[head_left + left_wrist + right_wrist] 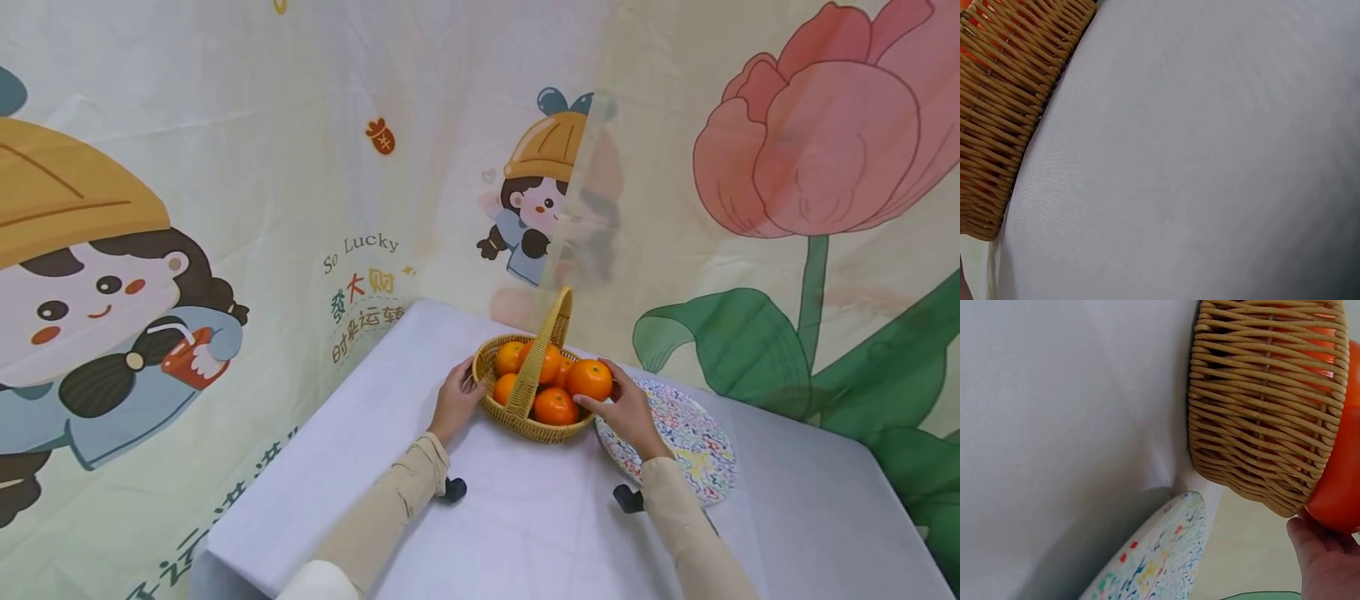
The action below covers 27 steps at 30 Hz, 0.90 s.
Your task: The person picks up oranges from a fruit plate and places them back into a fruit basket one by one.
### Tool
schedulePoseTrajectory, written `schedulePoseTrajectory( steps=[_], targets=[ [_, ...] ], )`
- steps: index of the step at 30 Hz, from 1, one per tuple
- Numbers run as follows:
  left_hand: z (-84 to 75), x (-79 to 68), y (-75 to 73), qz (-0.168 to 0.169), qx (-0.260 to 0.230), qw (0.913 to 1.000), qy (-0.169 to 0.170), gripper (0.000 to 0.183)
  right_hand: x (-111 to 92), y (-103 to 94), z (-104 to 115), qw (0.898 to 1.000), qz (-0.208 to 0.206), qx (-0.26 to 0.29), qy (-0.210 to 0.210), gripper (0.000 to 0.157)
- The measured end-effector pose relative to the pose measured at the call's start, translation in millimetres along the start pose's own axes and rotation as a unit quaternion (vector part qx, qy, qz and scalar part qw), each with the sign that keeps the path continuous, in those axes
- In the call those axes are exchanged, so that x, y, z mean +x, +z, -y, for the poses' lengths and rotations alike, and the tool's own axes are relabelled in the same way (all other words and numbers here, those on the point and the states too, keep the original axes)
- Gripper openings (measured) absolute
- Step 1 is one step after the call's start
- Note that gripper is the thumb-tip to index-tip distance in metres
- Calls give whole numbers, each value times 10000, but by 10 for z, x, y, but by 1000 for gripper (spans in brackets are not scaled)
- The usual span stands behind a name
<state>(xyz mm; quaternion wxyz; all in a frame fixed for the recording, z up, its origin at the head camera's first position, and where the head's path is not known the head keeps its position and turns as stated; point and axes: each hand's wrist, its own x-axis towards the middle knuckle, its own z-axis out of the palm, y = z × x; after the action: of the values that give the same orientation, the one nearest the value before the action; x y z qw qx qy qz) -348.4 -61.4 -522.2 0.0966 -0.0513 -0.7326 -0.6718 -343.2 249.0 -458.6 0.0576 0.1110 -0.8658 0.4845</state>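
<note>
A woven wicker basket (528, 426) with a tall arched handle (557, 327) stands on the white-covered table, filled with several oranges (556, 407). My left hand (456, 402) grips its left rim, the thumb bent at the edge. At the right side, my right hand (628, 414) holds one orange (590, 380) between thumb and fingers, at the top of the pile. From the right wrist, the fingers (1310, 547) show beneath an orange (1341, 481) at the rim. The left wrist view catches mostly the basket's wall (1016, 94) and the tablecloth.
Just right of the basket lies a round plate (697, 442) with colourful speckles, partly behind my right forearm. A printed cloth backdrop (450, 167) rises behind the table (420, 533). Dark wrist-camera mounts (453, 490) stick out below both wrists.
</note>
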Motion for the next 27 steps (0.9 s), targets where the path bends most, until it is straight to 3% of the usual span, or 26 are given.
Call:
schedulePoseTrajectory(
  steps=[12,20,27],
  targets=[
    [-15,7,-31,133,-131,9998,-49,59,17,63,38,9995,-196,-19,252,95],
    [-297,-84,-83,345,-52,9994,-45,61,23,54,56,9996,-280,80,39,93],
    [-52,59,-56,112,-102,9999,-14,60,17,3,33,9997,-214,94,-29,94]
  ],
)
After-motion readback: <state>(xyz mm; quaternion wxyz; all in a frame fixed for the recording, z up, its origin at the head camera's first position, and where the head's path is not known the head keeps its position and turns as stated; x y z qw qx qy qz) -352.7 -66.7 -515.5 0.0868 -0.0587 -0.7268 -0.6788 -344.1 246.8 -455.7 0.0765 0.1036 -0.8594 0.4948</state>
